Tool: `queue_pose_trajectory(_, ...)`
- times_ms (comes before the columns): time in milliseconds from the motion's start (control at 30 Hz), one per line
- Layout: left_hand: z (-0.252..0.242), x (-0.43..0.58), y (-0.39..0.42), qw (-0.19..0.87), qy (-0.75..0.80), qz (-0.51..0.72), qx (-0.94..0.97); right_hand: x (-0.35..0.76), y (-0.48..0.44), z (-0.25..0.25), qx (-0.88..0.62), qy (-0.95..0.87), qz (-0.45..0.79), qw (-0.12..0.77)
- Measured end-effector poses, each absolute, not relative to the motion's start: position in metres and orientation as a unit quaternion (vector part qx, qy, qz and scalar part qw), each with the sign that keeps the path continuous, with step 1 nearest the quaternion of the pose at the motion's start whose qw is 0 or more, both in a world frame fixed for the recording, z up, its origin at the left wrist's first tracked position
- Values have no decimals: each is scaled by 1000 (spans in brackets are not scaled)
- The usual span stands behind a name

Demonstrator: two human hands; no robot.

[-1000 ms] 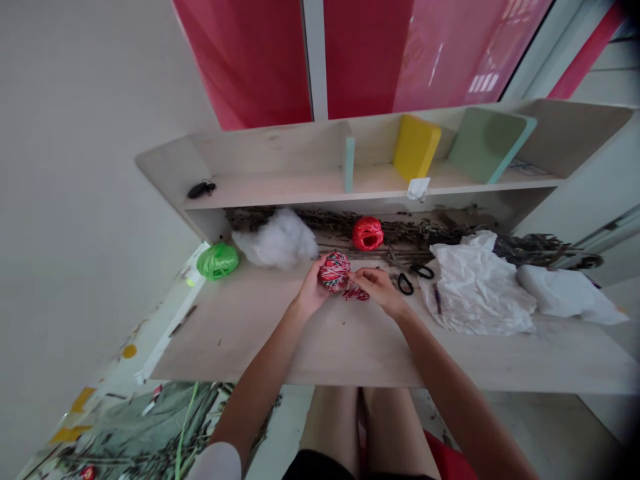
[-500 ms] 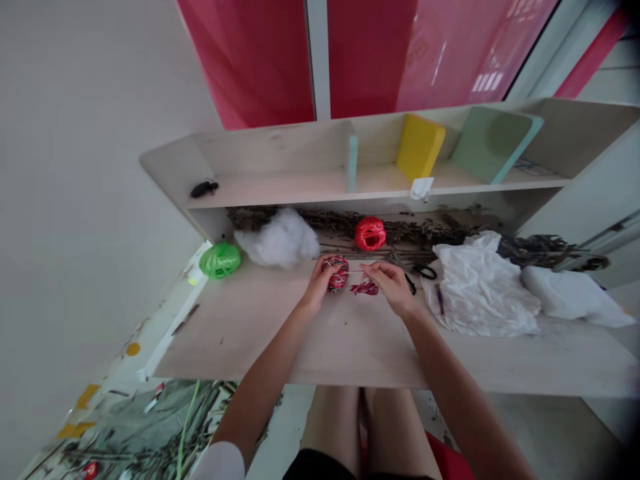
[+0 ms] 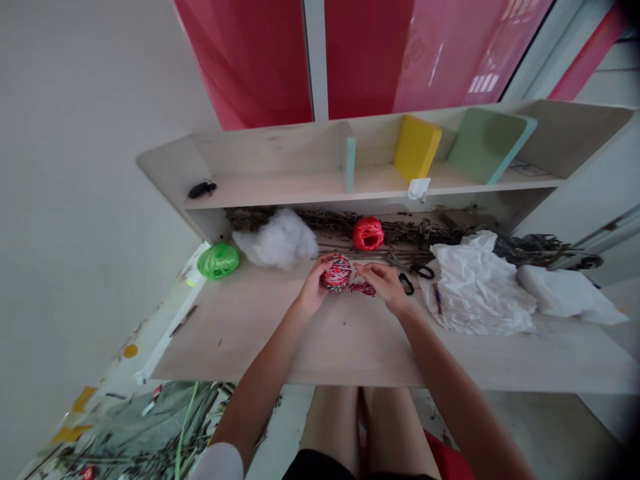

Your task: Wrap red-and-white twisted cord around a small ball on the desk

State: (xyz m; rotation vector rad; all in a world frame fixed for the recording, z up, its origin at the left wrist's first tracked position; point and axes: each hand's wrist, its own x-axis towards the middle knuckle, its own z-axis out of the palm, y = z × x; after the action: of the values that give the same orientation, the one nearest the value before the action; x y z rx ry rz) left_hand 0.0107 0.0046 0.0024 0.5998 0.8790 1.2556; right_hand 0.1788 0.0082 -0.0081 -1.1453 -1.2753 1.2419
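— What do we have in our hands?

— Our left hand (image 3: 315, 288) is curled closed around a ball of red-and-white twine (image 3: 336, 273), which sits on the pale wooden desk (image 3: 340, 340). Our right hand (image 3: 383, 283) is half closed, with its fingertips (image 3: 363, 267) just beside the ball. Any thread between them is too fine for us to make out.

— And the shelf unit (image 3: 280, 150) in front of us?

— A teal divider (image 3: 351, 163) splits it. The left compartment holds a small black object (image 3: 202, 189). The right one holds a tilted yellow block (image 3: 416, 148) and a pale green board (image 3: 487, 145), with a white tag (image 3: 419, 189) hanging over the edge below the block.

— What lies around our hands?

— A crumpled red strand (image 3: 363, 288) sits directly under our right fingers, and black-handled scissors (image 3: 407, 279) lie just past them. Beyond the twine ball are a red raffia ball (image 3: 368, 233) and a tangle of dried twigs (image 3: 400, 232). To our left we have white stuffing (image 3: 274, 239) touching a green raffia ball (image 3: 217, 261). To our right, crumpled white plastic (image 3: 475, 287) spreads across the desk, next to a second white sheet (image 3: 565, 297).
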Motion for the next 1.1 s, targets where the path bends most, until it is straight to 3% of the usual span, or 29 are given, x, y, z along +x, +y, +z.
queue_pose_trajectory(367, 3, 12, 5, 717, 371, 555, 199, 175, 8, -10, -461, -575, 488, 468)
queue_pose_trajectory(600, 2, 19, -1, 706, 381, 538, 257, 172, 6, -8, -455, -596, 469, 466)
queue_pose_trajectory(1100, 15, -1, 8, 710, 314, 619, 119, 182, 11, -10, -479, -557, 474, 485)
